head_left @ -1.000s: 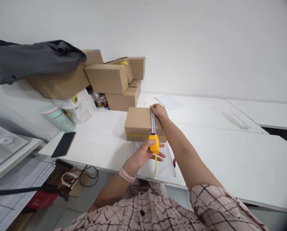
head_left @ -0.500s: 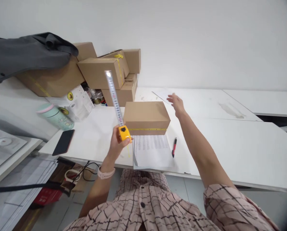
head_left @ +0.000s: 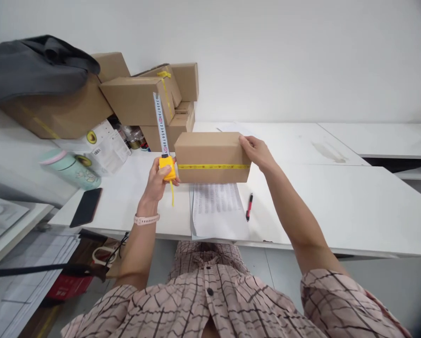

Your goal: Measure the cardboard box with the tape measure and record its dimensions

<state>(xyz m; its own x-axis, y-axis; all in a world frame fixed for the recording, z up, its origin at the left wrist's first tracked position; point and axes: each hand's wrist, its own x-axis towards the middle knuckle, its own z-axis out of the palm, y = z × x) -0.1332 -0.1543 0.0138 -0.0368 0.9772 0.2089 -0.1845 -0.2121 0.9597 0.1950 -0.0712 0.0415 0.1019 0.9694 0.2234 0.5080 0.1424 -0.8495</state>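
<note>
Noted at far left of white table point(head_left: 323, 202) a mint-green tumbler point(head_left: 71, 170) with pink lid, tilted, beside an avocado-printed box point(head_left: 106, 143). Recorded just nearer the wearer a black smartphone point(head_left: 86, 207), lying flat. Observed stacked cardboard boxes point(head_left: 131, 101) farther back.

Found left hand point(head_left: 157, 180) wrapped around yellow tape measure point(head_left: 167, 168), thumb pressed on case. Located tape measure within left-hand grasp, just beside left end of small cardboard carton point(head_left: 210, 155). Observed steel blade point(head_left: 161, 126) extended, pointing away from wearer and slightly left, long axis near to far, numerals visible, free end overlapping a stacked box in view. Saw yellow cord point(head_left: 172, 193) hanging toward wearer. Could not confirm contact between left fingertips and carton.

Located carton between both hands, long axis left to right, face with yellow tape strip point(head_left: 214, 166) turned toward wearer. Could not establish whether resting or raised. Noted printed sheet point(head_left: 219, 216) on near side of carton, and red-and-black pen point(head_left: 249, 207) right of sheet, long axis near to far. Found right hand point(head_left: 258, 150) gripping carton at upper right corner, some fingers hidden.
</note>
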